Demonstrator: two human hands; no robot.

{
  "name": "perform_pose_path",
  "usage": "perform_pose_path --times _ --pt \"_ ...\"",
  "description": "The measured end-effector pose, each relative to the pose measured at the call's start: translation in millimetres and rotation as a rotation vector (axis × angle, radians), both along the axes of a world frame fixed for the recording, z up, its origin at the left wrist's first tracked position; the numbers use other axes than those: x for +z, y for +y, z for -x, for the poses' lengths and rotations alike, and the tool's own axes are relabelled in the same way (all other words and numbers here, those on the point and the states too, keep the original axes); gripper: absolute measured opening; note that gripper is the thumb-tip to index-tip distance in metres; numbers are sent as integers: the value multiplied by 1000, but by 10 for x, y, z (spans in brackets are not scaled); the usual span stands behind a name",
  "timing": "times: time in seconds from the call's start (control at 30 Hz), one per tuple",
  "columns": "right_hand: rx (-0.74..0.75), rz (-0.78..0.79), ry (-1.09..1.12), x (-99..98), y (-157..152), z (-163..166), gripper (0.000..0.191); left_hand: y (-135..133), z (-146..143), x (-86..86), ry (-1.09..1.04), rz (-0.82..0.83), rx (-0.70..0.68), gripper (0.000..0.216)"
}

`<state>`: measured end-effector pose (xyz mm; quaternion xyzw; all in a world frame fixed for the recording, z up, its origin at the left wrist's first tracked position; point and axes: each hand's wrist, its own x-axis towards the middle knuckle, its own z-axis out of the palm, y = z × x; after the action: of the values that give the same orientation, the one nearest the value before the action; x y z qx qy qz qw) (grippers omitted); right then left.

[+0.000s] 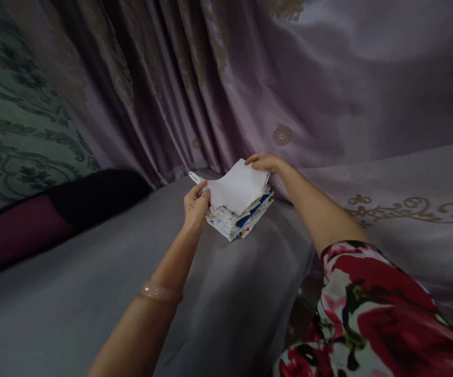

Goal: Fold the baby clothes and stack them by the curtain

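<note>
A white tank top [239, 184], folded flat with a thin strap loop sticking out at its left, lies on a stack of folded clothes [239, 226]. The stack shows white, blue and patterned edges. My left hand [196, 203] pinches the top's left edge near the strap, thumb uppermost. At the far right corner, my right hand [263, 162] grips the same white top, fingers bent over the edge. The undersides of both hands are hidden.
The stack rests on a grey-covered bed [132, 272], near its right edge. Purple curtains [265, 94] hang close behind. A black and maroon bundle [61, 214] lies along the left, below green patterned wallpaper [22, 104].
</note>
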<state>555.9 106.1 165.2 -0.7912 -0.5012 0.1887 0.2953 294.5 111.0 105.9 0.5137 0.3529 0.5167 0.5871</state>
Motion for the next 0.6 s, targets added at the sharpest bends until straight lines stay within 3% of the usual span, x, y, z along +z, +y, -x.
perform_pose_path --times 0.23,0.4,0.6 --pt "29 31 -38 -80 224 -407 50 3 -301 -190 -140 40 -10 48" --pt "46 -2 -104 -101 303 -605 45 -40 -358 -392 -126 109 -18 51" --pt "119 70 -179 -380 353 -728 44 -92 -283 -698 -38 190 23 53"
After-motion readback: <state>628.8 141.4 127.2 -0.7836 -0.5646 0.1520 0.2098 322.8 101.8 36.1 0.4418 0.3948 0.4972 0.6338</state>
